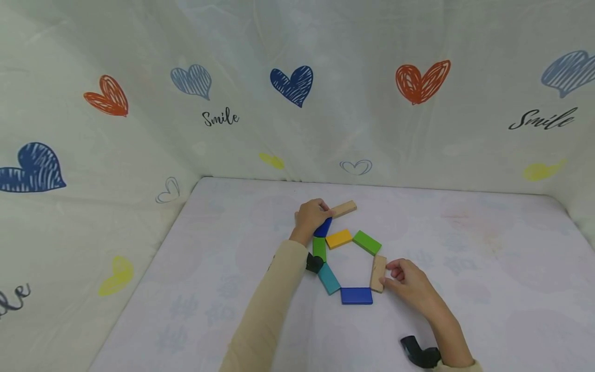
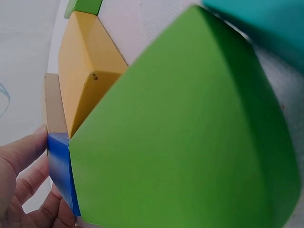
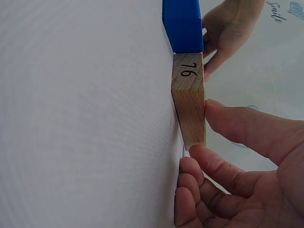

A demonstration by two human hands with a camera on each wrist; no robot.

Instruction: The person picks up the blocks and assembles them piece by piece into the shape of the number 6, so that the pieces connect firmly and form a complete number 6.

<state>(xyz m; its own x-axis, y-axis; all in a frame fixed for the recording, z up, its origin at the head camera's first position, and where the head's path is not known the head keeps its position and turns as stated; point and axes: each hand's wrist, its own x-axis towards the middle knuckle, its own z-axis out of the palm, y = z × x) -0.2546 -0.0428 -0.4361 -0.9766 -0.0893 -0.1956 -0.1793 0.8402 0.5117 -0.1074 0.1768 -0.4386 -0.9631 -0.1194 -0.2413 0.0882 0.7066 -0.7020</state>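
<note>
Colored and plain wooden blocks lie in a ring on the white tabletop. My left hand [image 1: 310,219] holds the upper blue block [image 1: 323,227], its thumb by the joint with a plain wooden block [image 1: 344,208] that angles off to the upper right. In the left wrist view those fingers bend along the outer side of the blue block [image 2: 61,166]. On the right of the ring, my right hand [image 1: 411,284] grips another plain wooden block [image 1: 378,274] with thumb and index finger. The end of this wooden block [image 3: 187,71] is marked 76 and meets a blue block [image 3: 184,26].
The ring also has a yellow block [image 1: 339,238], a green block [image 1: 367,243], a second green block [image 1: 319,248], a teal block [image 1: 329,279] and the lower blue block [image 1: 357,296]. Behind the table hangs a pale cloth [image 1: 344,129] printed with hearts.
</note>
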